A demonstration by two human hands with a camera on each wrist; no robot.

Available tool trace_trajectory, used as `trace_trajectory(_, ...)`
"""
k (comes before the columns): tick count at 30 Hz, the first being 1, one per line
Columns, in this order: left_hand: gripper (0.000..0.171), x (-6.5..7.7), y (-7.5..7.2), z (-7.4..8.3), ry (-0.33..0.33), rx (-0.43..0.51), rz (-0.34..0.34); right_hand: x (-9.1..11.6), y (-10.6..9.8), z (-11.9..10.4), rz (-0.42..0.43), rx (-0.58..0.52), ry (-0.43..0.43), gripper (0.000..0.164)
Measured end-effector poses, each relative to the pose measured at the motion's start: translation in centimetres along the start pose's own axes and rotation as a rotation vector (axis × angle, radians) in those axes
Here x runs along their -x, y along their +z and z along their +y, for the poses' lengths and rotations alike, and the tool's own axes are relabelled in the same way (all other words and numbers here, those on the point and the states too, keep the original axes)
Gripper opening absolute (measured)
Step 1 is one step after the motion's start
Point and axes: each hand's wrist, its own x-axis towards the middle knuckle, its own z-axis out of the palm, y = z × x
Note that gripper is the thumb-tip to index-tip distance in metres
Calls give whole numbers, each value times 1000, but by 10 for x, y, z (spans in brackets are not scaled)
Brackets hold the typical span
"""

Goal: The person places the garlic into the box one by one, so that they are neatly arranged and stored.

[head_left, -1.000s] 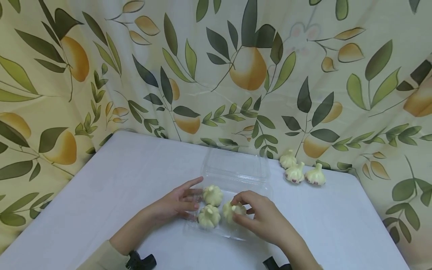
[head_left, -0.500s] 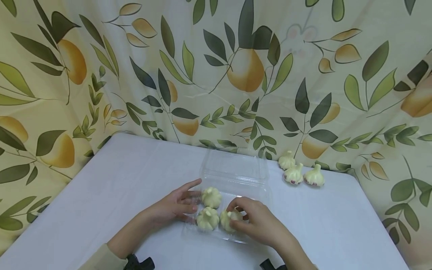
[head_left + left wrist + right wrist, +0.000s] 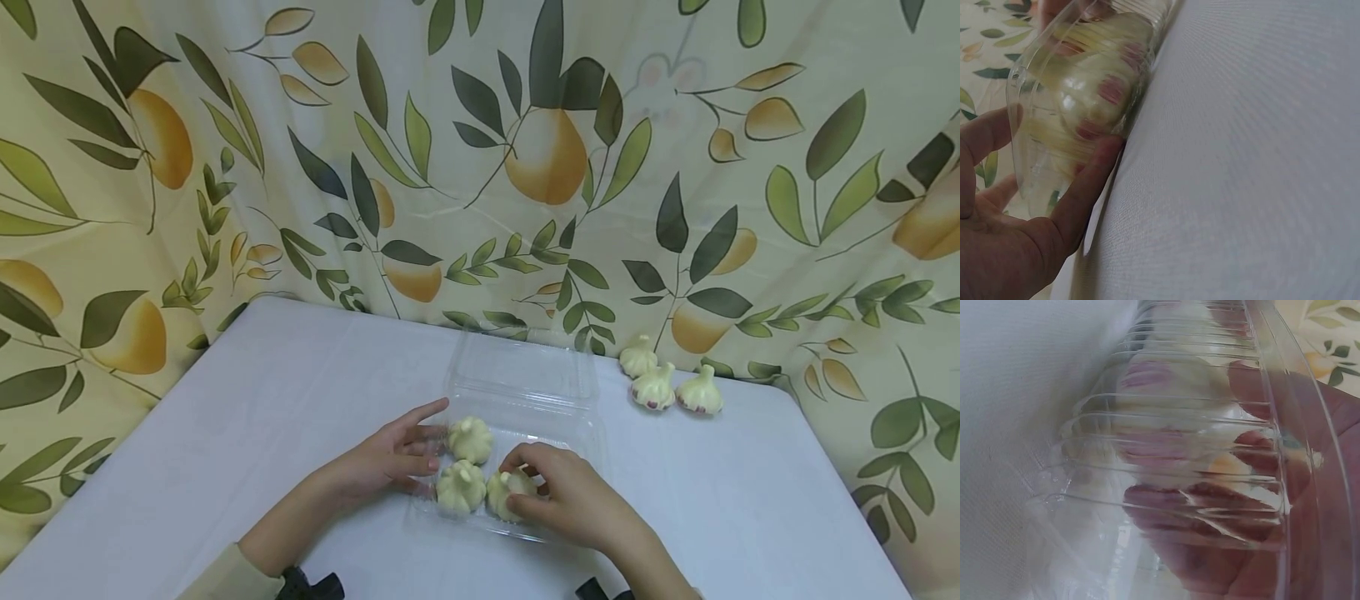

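Observation:
A clear plastic clamshell container (image 3: 517, 534) lies on the table with its lid (image 3: 521, 371) folded back. Two whitish garlic bulbs, one farther back (image 3: 470, 439) and one in front (image 3: 460, 488), sit along its left side. My right hand (image 3: 573, 500) pinches a third garlic bulb (image 3: 499, 498) inside the container, right beside the front one. My left hand (image 3: 390, 457) rests against the container's left wall, fingers spread and mostly straight. In the left wrist view, purple-marked garlic (image 3: 1094, 94) shows through the wall; in the right wrist view, fingers (image 3: 1210, 512) show through the ribbed plastic.
Three more garlic bulbs (image 3: 654, 387) stand together at the table's back right, near the patterned curtain (image 3: 480, 167). A white cloth (image 3: 300, 367) covers the table. Black wrist devices show at the bottom edge.
My right hand has moved the garlic bulb left and toward the container's front, close beside the front-left bulb. The left hand has stayed against the wall.

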Motion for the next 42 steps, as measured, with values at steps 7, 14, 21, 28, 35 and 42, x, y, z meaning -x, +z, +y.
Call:
trace_trajectory(7,81,1,0,1,18,8,-15,2,-3,-2,2,-10,-4,27)
trace_trajectory(14,81,0,-1,0,22,1,-17,3,-7,-3,-11,-30,4,30)
trace_trajectory(21,82,0,0,0,14,2,-7,4,-8,-3,-11,-25,-5,31)
trace_trajectory(28,82,0,-2,0,10,3,-8,7,-10,-2,-4,-7,13,34)
trace_trajectory(35,83,-1,-2,-1,18,4,-19,9,-13,-4,4,-15,16,36)
trace_trajectory(42,82,0,-1,-2,13,5,-17,12,-15,-6,29,3,6,38)
